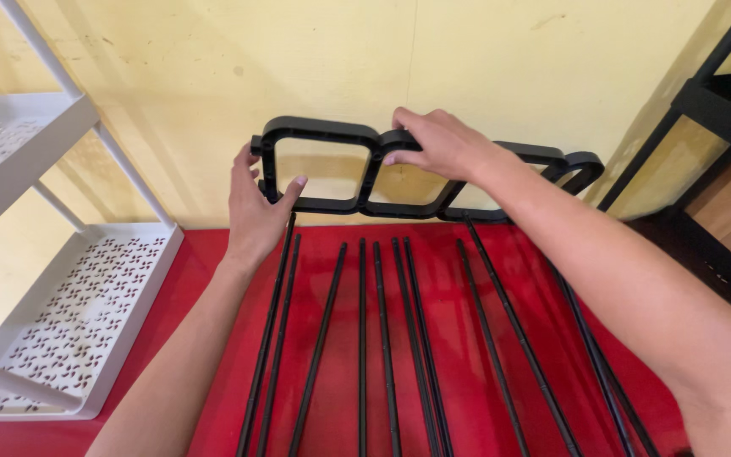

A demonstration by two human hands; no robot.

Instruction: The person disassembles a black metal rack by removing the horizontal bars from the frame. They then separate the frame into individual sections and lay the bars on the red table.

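Note:
A black plastic frame (319, 131) with rounded square openings stands on edge against the yellow wall. My left hand (255, 211) grips its lower left corner, thumb on the bottom bar. My right hand (437, 144) holds the top edge near the middle joint. A second black frame piece (573, 165) sits behind to the right, partly hidden by my right forearm. Several long thin black rods (382, 338) lie side by side on the red floor (213, 279) below the frame.
A white perforated shelf rack (86, 313) stands at the left, with an upper tier (10, 152). A black metal shelving unit (721, 110) stands at the right. The yellow wall (467, 59) closes the far side.

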